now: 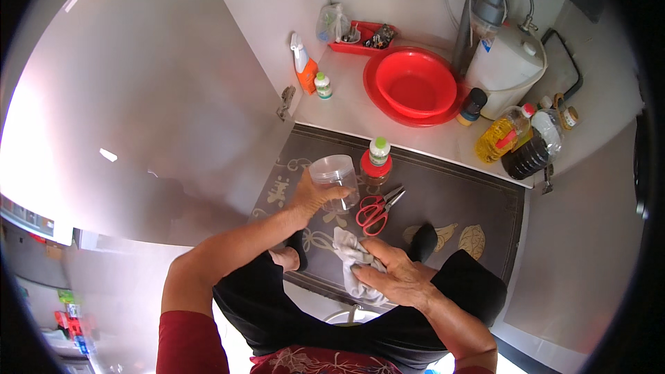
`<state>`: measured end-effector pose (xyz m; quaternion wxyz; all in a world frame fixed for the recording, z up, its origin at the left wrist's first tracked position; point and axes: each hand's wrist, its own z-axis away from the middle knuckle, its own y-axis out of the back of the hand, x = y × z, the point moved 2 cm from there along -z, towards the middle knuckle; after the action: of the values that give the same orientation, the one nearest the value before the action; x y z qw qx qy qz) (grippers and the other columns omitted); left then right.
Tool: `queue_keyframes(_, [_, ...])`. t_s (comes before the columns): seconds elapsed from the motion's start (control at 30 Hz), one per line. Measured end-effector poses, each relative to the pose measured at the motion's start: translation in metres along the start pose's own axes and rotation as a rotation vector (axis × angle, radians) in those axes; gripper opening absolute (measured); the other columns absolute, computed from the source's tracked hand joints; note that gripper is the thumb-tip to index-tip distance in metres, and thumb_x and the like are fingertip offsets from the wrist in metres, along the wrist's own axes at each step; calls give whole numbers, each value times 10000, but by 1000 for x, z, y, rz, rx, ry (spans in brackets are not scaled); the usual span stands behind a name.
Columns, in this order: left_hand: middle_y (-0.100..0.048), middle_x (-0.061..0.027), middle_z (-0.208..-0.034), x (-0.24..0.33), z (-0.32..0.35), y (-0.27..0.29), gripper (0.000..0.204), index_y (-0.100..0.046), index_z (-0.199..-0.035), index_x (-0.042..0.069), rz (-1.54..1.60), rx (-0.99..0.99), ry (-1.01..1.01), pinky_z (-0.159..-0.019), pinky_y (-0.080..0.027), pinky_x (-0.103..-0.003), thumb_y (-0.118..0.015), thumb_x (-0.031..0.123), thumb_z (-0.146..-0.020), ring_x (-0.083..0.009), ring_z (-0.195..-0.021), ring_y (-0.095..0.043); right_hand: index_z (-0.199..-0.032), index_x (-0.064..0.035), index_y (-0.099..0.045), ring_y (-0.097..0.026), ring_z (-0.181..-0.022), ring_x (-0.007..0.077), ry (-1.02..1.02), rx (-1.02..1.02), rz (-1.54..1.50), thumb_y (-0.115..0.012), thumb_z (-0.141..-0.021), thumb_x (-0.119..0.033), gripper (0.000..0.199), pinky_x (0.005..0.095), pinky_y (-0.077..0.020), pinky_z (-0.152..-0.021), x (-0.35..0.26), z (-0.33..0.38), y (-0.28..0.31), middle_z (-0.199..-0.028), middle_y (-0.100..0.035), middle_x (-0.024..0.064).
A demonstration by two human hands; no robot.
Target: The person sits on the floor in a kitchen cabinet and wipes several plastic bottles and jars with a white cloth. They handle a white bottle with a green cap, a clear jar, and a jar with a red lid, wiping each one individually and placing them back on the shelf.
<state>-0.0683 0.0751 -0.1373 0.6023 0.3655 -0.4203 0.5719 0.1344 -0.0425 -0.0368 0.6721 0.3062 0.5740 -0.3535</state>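
Observation:
My left hand point(315, 194) is wrapped round a clear plastic jar point(335, 173), whose uncovered mouth tilts up and away from me. In my right hand point(398, 271) a crumpled whitish cloth point(353, 263) is bunched up, with its loose end hanging toward the mat. Just beyond the cloth, red-handled scissors point(374, 215) lie on the dark mat with their blades pointing away to the right. Behind them stands a jar with a red lid point(376, 167). A small white bottle with a green cap point(379, 151) appears to rest on that lid.
Inside the open cabinet are red basins point(415, 83), a spray bottle point(303, 66), a small bottle point(323, 86), a red tray point(357, 46), a white tank point(506, 66), a dark-capped jar point(472, 106) and oil bottles point(502, 135). Cabinet doors point(152, 111) flank me; the patterned mat point(478, 201) covers the floor.

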Motion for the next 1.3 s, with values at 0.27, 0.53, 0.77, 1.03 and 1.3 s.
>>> queue_keyframes(0.27, [-636,-54,-952,-21,-75,46,491,-592,-1033,44,-327,129,55,-638,-483,-295,-787,175,-601,-138,-821,-595,-1066,-5,-529,-559,-914,249,-102,84,50,-595,-814,-113,283,341,-441,-779,-1,2,14,-977,-527,142])
queue_keyframes(0.53, [-519,-140,-1123,-53,-166,69,870,-398,-1234,33,-442,422,-17,-774,-454,-344,-846,294,-536,-217,-997,-508,-1132,22,-517,-548,-893,178,-257,44,-23,-602,-790,-36,357,274,-432,-782,23,-16,13,-988,-543,115])
queue_keyframes(0.77, [-394,-193,-1232,-65,-247,74,978,-348,-1284,45,-366,537,-194,-994,-352,-420,-867,311,-499,-327,-1171,-368,-1124,14,-485,-522,-864,184,-325,151,-169,-576,-825,-43,318,284,-429,-755,24,-32,26,-952,-512,88])
queue_keyframes(1.03, [-374,-185,-1263,-77,-315,94,992,-316,-1305,62,-308,583,-344,-996,-364,-428,-883,228,-508,-331,-1182,-367,-1163,-9,-475,-526,-691,72,-286,244,-54,-505,-849,38,319,200,-409,-577,48,-40,35,-878,-532,24])
queue_keyframes(1.3, [-353,-174,-1277,-61,-328,81,982,-299,-1311,66,-425,658,-273,-990,-360,-440,-872,218,-529,-330,-1190,-358,-1209,-22,-445,-516,-642,73,-604,234,-329,-476,-845,55,373,196,-390,-546,69,-39,37,-790,-536,22])
